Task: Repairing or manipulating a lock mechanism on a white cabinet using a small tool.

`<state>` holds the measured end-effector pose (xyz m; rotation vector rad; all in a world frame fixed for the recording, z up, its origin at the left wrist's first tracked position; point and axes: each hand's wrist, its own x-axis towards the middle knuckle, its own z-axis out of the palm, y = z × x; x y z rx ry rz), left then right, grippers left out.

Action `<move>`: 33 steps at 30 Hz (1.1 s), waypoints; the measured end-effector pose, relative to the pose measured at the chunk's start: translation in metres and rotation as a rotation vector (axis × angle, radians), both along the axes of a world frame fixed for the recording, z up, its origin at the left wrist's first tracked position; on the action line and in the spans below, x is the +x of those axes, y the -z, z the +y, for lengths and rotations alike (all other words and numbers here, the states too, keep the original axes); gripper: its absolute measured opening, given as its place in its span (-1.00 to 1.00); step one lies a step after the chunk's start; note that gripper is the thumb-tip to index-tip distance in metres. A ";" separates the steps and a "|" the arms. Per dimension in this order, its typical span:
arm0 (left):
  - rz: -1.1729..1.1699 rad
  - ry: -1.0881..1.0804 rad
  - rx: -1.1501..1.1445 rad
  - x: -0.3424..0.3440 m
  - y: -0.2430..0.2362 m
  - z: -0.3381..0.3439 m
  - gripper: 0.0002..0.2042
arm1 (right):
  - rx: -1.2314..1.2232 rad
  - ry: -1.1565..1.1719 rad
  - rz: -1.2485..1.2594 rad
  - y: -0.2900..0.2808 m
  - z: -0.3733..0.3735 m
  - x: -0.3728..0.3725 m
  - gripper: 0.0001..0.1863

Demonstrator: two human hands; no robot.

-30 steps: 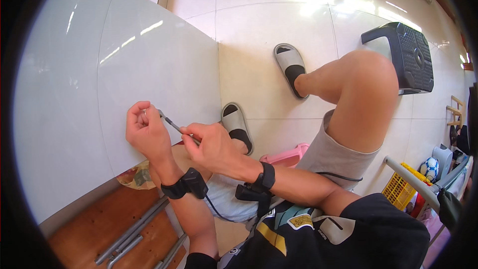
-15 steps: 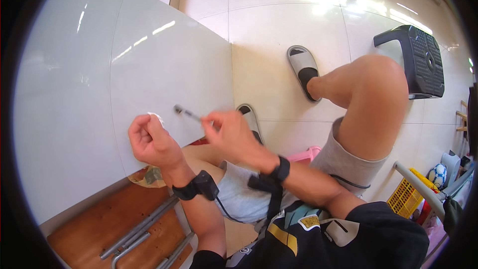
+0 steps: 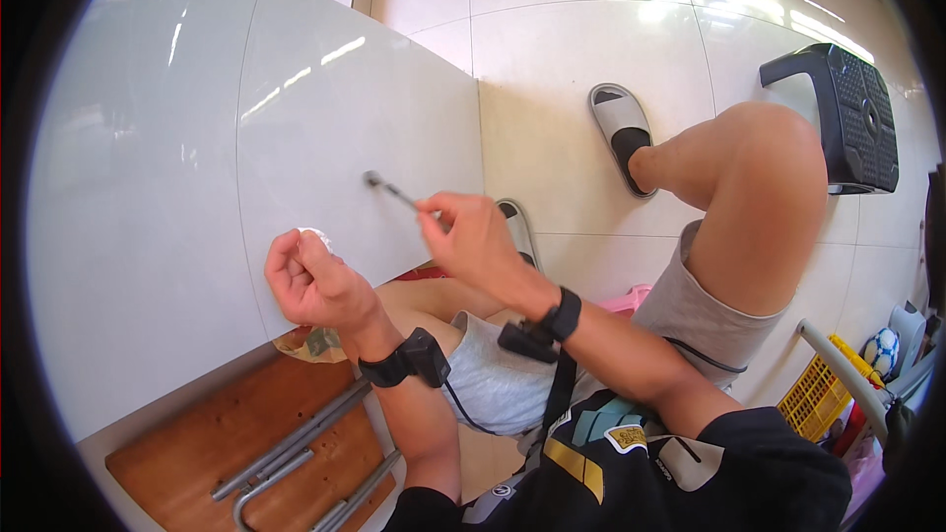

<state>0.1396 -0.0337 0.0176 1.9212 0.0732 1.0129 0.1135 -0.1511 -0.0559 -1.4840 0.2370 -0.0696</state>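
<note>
With fingers curled well in, the left hand point(image 3: 323, 286) holds a white piece point(image 3: 317, 233); the right hand point(image 3: 475, 244) pinches a tool point(image 3: 399, 195).

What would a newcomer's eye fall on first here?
Probably the right hand, pinching a slim, dark-headed tool over the glossy white tabletop. Left of it, the curled left hand holds a white thing, mostly hidden. The bent knee and black plastic stool dominate upper right.

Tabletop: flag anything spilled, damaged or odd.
Nothing stands out on the pale tabletop: no spill shows, and its bright streaks look like reflections. The tool in the right hand is too blurred to judge.
</note>
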 end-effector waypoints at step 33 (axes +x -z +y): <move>0.273 -0.010 -0.118 -0.004 -0.007 -0.006 -0.90 | 0.039 0.061 -0.344 0.008 0.045 -0.047 -0.79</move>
